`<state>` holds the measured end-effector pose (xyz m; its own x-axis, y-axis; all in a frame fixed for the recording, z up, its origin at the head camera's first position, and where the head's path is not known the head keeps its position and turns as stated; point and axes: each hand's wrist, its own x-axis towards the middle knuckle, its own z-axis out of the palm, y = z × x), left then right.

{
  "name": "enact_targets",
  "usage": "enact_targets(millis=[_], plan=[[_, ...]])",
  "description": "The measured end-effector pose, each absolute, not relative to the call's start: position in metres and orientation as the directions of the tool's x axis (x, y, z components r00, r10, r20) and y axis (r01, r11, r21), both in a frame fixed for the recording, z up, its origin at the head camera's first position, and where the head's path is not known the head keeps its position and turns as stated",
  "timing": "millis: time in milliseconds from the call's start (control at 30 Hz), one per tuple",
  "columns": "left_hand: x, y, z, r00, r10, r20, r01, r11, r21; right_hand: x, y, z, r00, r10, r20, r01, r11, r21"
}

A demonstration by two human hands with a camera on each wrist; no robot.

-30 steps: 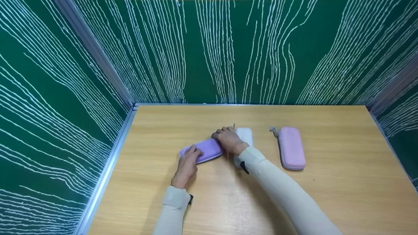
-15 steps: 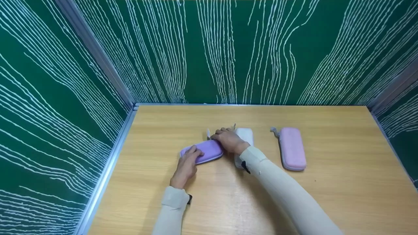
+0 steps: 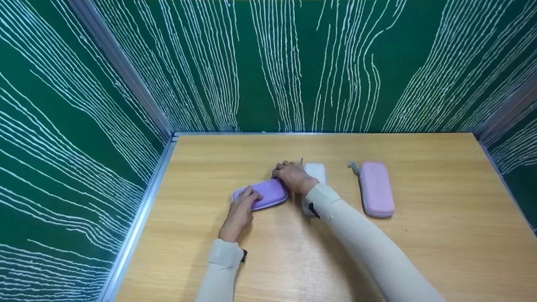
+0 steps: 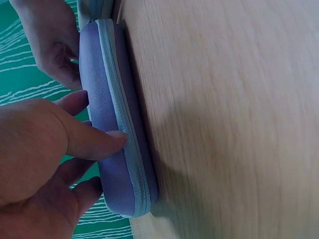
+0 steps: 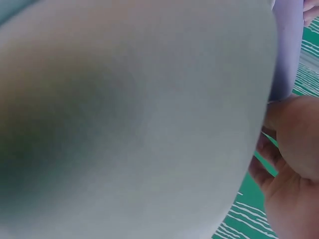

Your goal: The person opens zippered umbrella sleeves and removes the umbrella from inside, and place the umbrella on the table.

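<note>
A purple hard zip case (image 3: 268, 194) lies slanted on the table, its pale zipper (image 4: 123, 114) running closed along the near side. My left hand (image 3: 241, 212) grips it from the near left, thumb (image 4: 112, 142) on the zipper edge and fingers over the top. My right hand (image 3: 293, 178) is at the case's far right corner, fingers curled down around the grey zipper pull (image 3: 273, 173), which they mostly cover. Under my right wrist lies a white zip case (image 3: 314, 171), partly hidden. In the right wrist view a blurred pale surface (image 5: 164, 124) fills most of the frame.
A pink zip case (image 3: 376, 188) with a grey strap (image 3: 353, 166) lies to the right on the wooden table (image 3: 440, 251). Green walls (image 3: 268, 67) with white wavy lines stand behind and at both sides, joined by metal rails (image 3: 138, 243).
Both hands stay at the purple case with almost no motion. The grey pull, seen upright beside the right fingers half a second ago, is now mostly hidden by them.
</note>
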<state>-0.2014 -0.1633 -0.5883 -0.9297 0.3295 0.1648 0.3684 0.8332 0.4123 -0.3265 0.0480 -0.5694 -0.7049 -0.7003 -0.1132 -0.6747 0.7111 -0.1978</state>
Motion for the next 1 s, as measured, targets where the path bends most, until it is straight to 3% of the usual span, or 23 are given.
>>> enact_targets(millis=[367, 667, 1000], plan=[[-0.2009, -0.1629, -0.5893, -0.942, 0.313, 0.123, 0.334, 0.833, 0.441, -0.3322, 0.0521, -0.5712, -0.708, -0.69, -0.15, -0.657, 0.722, -0.217], [-0.2013, -0.1635, -0.5915, -0.929, 0.316, 0.191, 0.368, 0.835, 0.409, -0.333, 0.0523, -0.5711, -0.726, -0.671, -0.151, -0.643, 0.741, -0.195], [-0.2003, -0.1646, -0.5925, -0.933, 0.311, 0.184, 0.36, 0.825, 0.434, -0.3292, 0.0511, -0.5728, -0.728, -0.675, -0.12, -0.675, 0.736, -0.044]])
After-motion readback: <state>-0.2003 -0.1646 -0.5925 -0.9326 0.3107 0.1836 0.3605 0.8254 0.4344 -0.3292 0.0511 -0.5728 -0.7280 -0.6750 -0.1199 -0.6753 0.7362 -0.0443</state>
